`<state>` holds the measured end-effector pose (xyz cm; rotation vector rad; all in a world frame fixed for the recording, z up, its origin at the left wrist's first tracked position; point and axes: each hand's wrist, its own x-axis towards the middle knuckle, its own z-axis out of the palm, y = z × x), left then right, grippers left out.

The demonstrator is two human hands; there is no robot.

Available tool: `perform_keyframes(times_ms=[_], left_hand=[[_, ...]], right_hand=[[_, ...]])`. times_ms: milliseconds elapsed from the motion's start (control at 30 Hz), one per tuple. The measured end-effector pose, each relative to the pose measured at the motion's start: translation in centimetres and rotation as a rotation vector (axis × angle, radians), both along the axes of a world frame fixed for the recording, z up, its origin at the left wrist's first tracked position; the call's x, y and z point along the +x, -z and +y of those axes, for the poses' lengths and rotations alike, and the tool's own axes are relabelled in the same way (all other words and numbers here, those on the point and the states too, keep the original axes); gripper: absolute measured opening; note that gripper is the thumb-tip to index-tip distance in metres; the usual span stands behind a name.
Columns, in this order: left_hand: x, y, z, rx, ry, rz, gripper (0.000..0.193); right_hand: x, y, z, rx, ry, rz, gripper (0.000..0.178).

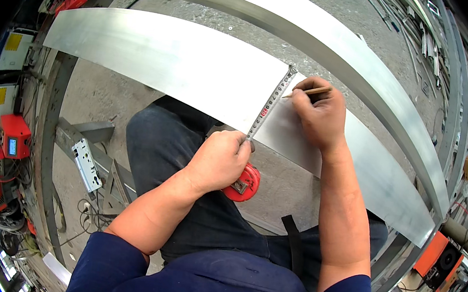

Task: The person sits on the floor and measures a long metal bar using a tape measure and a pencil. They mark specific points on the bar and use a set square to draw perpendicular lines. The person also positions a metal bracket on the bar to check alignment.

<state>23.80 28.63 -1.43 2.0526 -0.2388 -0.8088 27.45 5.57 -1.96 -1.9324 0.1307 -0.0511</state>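
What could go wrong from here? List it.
The tape blade ends at the far edge of the metal panel and could slip, shifting the reading. The pencil in the right hand is close beside it and might nudge it. The left hand is bare by the near edge, which could scratch.

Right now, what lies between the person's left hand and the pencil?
The head view shows the tape blade and a stretch of metal surface between the left hand and the pencil.

Dark steel frame (55, 97) w/ 2 long silvery bars (159, 45) laid across; R-end contact hard to tell.
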Motion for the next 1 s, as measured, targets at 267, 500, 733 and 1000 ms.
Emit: perform_keyframes(times_ms=[267,500,733,1000], left_hand=[[-0.7,-0.5,-1.4,-0.138,-0.049,0.070,0.033],[-2.7,-0.5,-7.1,-0.260,0.009,0.230,0.033],[-4.3,-0.5,-9.4,-0.109,0.082,0.160,0.036],[-5.8,1.2,-9.2,-0.170,-0.025,0.187,0.036]], right_hand=[[-3.5,-2.4,-7.9,0.311,0.251,-0.191,0.015],[-10.1,-2.1,-13.0,0.316,0.370,-0.151,0.020],[-11.1,-1.5,-10.0,0.261,0.364,-0.081,0.018],[-9.3,-1.3,-8.1,0.201,0.317,-0.046,0.019]])
